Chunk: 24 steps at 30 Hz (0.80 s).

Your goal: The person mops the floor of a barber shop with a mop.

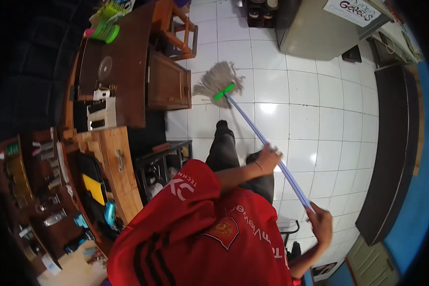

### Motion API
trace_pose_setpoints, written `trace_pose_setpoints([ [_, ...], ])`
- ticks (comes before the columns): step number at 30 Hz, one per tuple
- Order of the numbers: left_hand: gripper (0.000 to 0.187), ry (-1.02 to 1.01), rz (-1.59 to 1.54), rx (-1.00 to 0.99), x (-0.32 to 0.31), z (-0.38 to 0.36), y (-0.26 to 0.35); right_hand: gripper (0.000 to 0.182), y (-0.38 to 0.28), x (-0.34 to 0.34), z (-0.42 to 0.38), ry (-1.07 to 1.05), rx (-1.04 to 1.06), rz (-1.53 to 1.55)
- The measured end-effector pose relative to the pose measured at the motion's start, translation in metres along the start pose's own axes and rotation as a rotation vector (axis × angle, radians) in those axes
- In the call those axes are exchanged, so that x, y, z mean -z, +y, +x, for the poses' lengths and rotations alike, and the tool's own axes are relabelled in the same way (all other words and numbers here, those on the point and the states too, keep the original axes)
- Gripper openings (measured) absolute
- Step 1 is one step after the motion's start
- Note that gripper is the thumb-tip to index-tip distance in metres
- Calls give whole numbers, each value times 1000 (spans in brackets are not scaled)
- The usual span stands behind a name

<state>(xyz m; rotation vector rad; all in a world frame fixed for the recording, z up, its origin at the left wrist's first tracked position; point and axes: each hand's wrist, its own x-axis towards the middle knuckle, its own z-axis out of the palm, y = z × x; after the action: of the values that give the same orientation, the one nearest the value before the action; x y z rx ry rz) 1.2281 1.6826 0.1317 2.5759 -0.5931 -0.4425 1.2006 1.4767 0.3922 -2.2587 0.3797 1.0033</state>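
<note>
As it is seen from the head view, the mop (248, 120) is likely to be light enough for two hands, since its pole (293, 181) looks thin, but its far end may be made heavier if the strings (219, 76) are wet, which cannot be told. The pole is probably stiff and smooth, so it might be felt to slip a little in damp hands. The strings look soft and floppy, and nothing seems easily broken, though the green bar (224, 91) might be cracked by a hard knock. A good hold should be had with one hand near the top and one lower down, and that is how it is gripped: the pole is held partway along by the left hand (269, 159) and near its upper end by the right hand (319, 223). The fingers of both hands are curled round the pole. The mop is held at a slant, with its strings spread on the white floor (314, 128), just beside the brown wooden cabinet (169, 81). The pole is coloured pale blue, the bar is bright green, and the greyish strings are fanned out in a messy clump.
</note>
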Motion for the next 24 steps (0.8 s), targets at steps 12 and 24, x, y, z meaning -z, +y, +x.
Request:
trace_pose_setpoints([
  [12, 19, 173, -404, 13, 10, -40, 5, 28, -72, 33, -35, -209, -55, -47],
  [24, 13, 17, -355, 106, 41, -127, -77, 33, -80, -62, -5, -115, 239, -260],
])
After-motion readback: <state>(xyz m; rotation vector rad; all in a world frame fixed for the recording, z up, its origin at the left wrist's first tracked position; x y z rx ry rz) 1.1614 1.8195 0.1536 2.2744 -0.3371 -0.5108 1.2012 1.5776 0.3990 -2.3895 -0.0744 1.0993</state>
